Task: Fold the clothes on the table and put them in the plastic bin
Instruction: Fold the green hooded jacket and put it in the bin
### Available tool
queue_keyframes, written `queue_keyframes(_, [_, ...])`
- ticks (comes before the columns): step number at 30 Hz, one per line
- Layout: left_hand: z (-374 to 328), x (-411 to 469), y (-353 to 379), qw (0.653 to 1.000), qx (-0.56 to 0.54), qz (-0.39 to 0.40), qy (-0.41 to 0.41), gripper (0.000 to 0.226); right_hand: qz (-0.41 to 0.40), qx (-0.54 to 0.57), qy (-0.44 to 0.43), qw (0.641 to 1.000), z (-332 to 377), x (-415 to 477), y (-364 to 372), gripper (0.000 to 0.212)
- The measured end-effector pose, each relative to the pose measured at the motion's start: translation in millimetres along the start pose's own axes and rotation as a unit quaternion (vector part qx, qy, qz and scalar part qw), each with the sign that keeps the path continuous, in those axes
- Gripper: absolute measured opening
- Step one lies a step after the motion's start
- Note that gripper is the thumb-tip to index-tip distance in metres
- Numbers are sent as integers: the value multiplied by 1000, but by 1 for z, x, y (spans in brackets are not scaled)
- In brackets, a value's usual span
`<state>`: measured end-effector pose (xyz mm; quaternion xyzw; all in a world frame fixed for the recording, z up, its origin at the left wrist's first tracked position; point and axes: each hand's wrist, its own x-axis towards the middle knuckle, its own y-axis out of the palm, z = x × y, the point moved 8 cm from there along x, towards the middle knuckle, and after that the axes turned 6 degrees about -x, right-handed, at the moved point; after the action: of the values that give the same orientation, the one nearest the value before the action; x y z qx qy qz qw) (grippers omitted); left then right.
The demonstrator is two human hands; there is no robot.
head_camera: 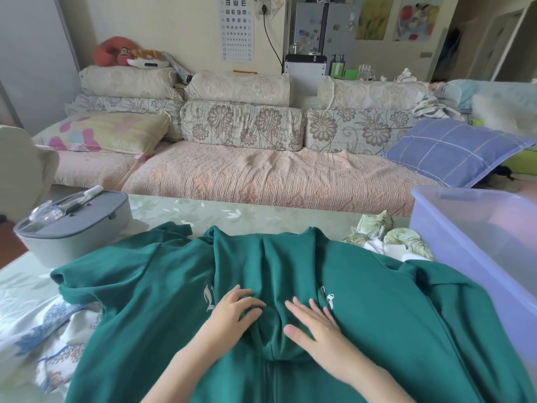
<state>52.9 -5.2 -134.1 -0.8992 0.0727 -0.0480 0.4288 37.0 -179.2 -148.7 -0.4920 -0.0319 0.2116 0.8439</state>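
Both flat and gripping nothing, your left hand (236, 309) and right hand (316, 325) press the green hoodie (392, 315) on the surface (174, 210) beside the plastic bin (479, 242); smooth wrinkles outward before folding.

Floral sofa (261, 158) (perhaps a fridge (325, 27) behind)

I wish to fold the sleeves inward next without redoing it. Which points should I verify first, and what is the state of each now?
1. Green hoodie spread on the table: ok.
2. Hood laid onto the body, under the left hand and right hand: ok.
3. Sleeve on your left lying free: ok.
4. Sleeve on your right free: cannot tell, it runs out of view beside the plastic bin.
5. Bin uncovered: ok.
6. Leaf-print cloth apart from the hoodie: not ok, it touches the shoulder.
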Motion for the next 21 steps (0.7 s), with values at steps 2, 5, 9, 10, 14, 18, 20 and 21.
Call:
queue_keyframes(2, [-7, -2, 3, 992, 116, 41, 18, 93, -14, 17, -2, 1000, 6, -4, -6, 89])
queue_keyframes(5, [-25, 4, 2, 983, 176, 51, 17, 56, 2, -40, -11, 999, 12, -8, 6, 100])
queue_keyframes(9, [-62, 4, -15, 979, 138, -63, 136, 22, -13, -38, -15, 999, 4, -5, 18, 125])
queue_keyframes(10, [-65, 0, -22, 977, 104, -101, 154, 25, -17, -39, -13, 999, 2, -3, 19, 129])
queue_keyframes(14, [-79, -41, -49, 952, -66, -228, 195, 21, -60, 99, 13, 993, 3, -3, 10, 114])
queue_keyframes(18, [-68, -63, -16, 975, -28, -159, 155, 26, -190, 319, 68, 926, 5, -30, -10, 56])
queue_keyframes(20, [-53, -63, -7, 979, -67, -163, 105, 55, -220, 338, 123, 907, -2, -43, -7, 72])
queue_keyframes(21, [-43, -64, -13, 970, -121, -203, 57, 59, -210, 350, 150, 900, -5, -46, -1, 93])
